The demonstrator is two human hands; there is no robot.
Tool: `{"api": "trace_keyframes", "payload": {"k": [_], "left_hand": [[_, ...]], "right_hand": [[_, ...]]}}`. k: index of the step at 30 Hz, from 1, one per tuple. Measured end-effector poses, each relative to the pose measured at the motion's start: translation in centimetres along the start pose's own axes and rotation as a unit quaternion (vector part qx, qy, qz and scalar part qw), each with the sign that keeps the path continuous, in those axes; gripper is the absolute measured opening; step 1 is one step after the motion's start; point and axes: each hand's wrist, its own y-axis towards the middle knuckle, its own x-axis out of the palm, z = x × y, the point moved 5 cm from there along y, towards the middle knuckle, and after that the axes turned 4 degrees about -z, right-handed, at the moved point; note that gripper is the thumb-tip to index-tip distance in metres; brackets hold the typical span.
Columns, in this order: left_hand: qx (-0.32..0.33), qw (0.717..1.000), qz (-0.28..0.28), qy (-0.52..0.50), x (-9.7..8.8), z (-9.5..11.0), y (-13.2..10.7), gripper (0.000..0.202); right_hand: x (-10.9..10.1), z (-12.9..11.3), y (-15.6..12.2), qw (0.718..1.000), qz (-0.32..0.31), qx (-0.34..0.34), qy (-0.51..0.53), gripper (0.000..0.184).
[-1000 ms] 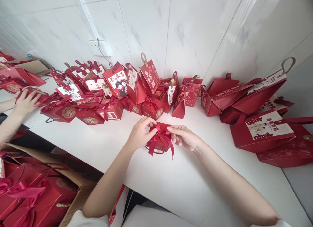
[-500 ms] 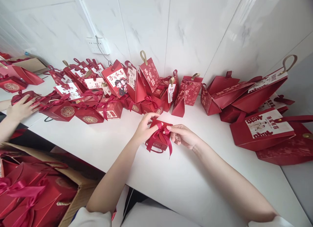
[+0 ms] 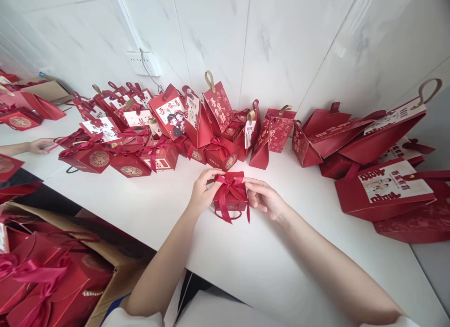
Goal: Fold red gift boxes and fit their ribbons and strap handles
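Note:
A small red gift box sits on the white table in front of me, with a cord handle at its near side. Across its top a dark red ribbon is tied in a bow, its two tails hanging over the front. My left hand is at the box's left side, thumb and finger closed on the bow's left loop. On the other side, my right hand pinches the right loop between thumb and forefinger, its other fingers curled beside the box.
Several red gift boxes line the wall side of the table; more lie at the right. An open carton of ribboned boxes stands at lower left. Another person's hand rests at far left. A wall socket has a cable.
The bow on the box now lies flatter and wider, and my hands have moved slightly apart. At far left, the other person's hand is no longer on a red box.

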Motion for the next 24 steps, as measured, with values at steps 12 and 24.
{"api": "trace_keyframes", "payload": {"k": [12, 24], "left_hand": [[-0.015, 0.997, 0.016, -0.079, 0.1, 0.0, -1.1, 0.016], [0.109, 0.988, -0.017, 0.109, -1.0, 0.7, -4.0, 0.029]], "right_hand": [[1.9, -2.5, -2.2, 0.670, 0.060, -0.341, -0.656, 0.048], [1.5, -0.4, -1.3, 0.732, 0.015, -0.335, -0.593, 0.074]]}}
